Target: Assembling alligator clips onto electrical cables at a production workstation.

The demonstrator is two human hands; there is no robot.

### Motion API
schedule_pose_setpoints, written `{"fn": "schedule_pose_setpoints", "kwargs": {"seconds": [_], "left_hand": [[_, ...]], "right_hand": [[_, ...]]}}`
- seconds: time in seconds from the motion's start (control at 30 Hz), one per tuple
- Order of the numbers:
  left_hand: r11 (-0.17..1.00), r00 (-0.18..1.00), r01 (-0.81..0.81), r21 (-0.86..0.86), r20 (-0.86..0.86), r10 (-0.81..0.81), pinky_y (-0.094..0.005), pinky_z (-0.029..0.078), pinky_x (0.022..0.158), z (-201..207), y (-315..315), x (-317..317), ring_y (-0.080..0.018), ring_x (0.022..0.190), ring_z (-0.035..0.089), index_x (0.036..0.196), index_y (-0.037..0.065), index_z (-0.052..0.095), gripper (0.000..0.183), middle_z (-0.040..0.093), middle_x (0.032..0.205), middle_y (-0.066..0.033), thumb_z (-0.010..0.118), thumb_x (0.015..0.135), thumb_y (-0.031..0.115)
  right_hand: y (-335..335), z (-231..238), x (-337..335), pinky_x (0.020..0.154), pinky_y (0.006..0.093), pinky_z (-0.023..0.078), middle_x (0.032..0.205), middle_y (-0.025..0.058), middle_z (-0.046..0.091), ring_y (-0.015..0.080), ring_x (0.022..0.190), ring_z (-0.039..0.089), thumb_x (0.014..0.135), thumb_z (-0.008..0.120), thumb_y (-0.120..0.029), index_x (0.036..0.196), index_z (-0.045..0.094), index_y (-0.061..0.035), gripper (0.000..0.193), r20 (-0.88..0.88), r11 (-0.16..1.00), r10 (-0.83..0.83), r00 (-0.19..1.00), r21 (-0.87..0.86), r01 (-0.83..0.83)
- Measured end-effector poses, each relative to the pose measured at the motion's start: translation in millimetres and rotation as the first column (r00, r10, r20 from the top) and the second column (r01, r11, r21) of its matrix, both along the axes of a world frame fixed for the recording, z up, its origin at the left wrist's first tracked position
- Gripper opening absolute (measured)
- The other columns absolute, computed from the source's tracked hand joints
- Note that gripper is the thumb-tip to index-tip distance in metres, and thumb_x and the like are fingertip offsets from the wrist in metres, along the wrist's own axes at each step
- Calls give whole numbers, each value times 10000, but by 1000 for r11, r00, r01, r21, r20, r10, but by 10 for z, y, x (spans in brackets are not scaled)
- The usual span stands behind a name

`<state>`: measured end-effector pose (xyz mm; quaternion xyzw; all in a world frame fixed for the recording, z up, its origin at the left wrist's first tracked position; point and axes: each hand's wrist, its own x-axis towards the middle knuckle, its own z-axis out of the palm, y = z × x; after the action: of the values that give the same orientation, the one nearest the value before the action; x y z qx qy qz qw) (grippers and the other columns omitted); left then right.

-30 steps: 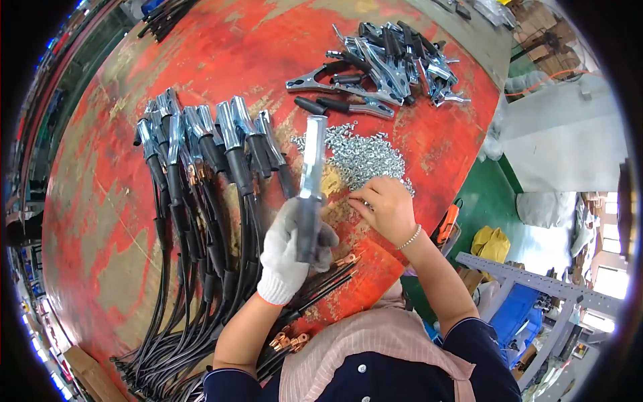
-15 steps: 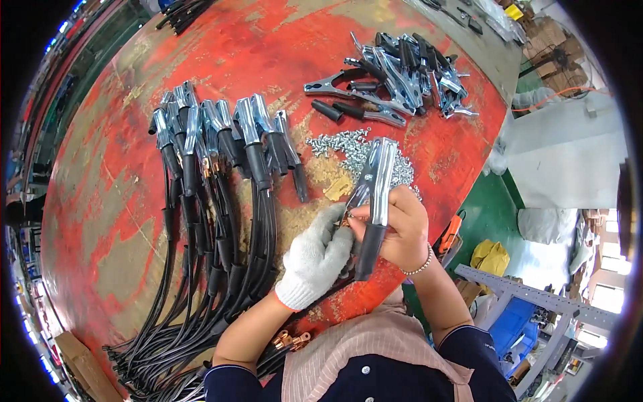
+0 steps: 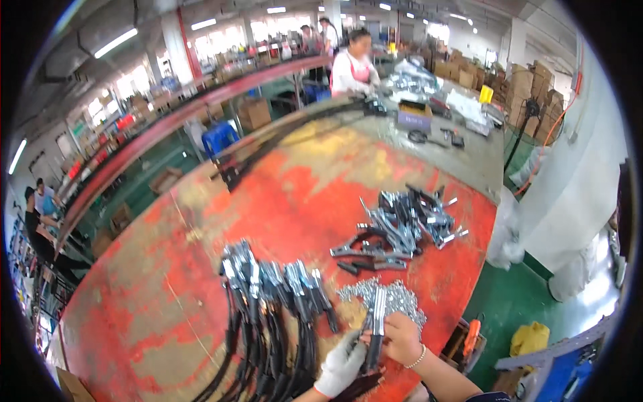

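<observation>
A metal spring clamp with a black handle sleeve [image 3: 376, 352] is gripped by my bare right hand [image 3: 404, 340], which wears a beaded bracelet. My left hand [image 3: 340, 365], in a white knitted glove, is closed at the clamp's left side on a black cable whose end is hidden by the fingers. Just beyond the hands lies a pile of small silver screws [image 3: 408, 303]. To the left, several clamps [image 3: 268, 281] rest in a row, with black cables [image 3: 271, 355] trailing toward me. Farther back is a heap of loose clamps [image 3: 405, 224].
The worn red table [image 3: 201, 295] curves away to the left. Black cables [image 3: 231, 175] lie along its far edge. A purple box [image 3: 415, 117] stands on the grey surface at the back, near a co-worker [image 3: 353, 70]. An orange-handled tool [image 3: 472, 335] is beside the table's right edge.
The view has tilted up, bringing the workshop and co-workers into sight and shifting the table lower. Both hands stay together at the same clamp.
</observation>
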<state>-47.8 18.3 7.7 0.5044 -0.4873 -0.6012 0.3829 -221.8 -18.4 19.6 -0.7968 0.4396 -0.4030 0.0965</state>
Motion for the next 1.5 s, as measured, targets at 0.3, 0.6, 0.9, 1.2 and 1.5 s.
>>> {"fn": "schedule_pose_setpoints", "kwargs": {"seconds": [0.3, 0.6, 0.9, 1.2, 1.5], "left_hand": [[998, 998, 49, -27, 43, -48, -231, 494, 720, -178, -3, 6, -84, 830, 595, 1293, -29, 480, 344, 626, 957, -49, 497, 997, 146], [999, 999, 37, 6, 11, -37, -228, 492, 713, 110, 34, -32, -86, 828, 592, 1306, -27, 471, 351, 627, 971, -59, 491, 991, 126], [1000, 1000, -7, -26, -10, 7, -262, 485, 726, -118, 70, -9, -97, 811, 578, 1309, -17, 495, 417, 641, 923, -72, 548, 948, 185], [986, 999, -10, -164, 48, 18, -230, 501, 756, -119, 78, -67, -91, 869, 590, 1303, -30, 475, 335, 618, 1021, -55, 488, 991, 90], [994, 993, -97, -44, -65, 94, -282, 562, 635, 36, 49, -26, -159, 754, 658, 1260, -27, 483, 292, 634, 984, -100, 465, 995, 95]], "right_hand": [[92, 101, 0, 560, 356, 465, 754, 54, 615, 245, 657, 575, 712, 812, -225, 836, 730, -131, 176, 40, 1000, 15, 999, -15, -15], [193, 116, -45, 613, 366, 492, 808, 53, 602, 267, 715, 589, 676, 765, -140, 842, 657, -96, 203, 22, 999, 49, 999, -7, -49], [219, 69, -79, 596, 366, 496, 847, 63, 618, 264, 724, 593, 646, 764, -112, 781, 622, -72, 200, 1, 993, 54, 999, -103, -54], [220, 94, -91, 605, 370, 496, 832, 55, 590, 269, 728, 592, 655, 760, -137, 824, 628, -76, 222, -7, 994, 52, 999, -100, -52], [212, 125, -119, 626, 374, 501, 846, 58, 582, 261, 762, 601, 736, 747, -188, 830, 623, -89, 185, 39, 992, 99, 994, -88, -95]]}}
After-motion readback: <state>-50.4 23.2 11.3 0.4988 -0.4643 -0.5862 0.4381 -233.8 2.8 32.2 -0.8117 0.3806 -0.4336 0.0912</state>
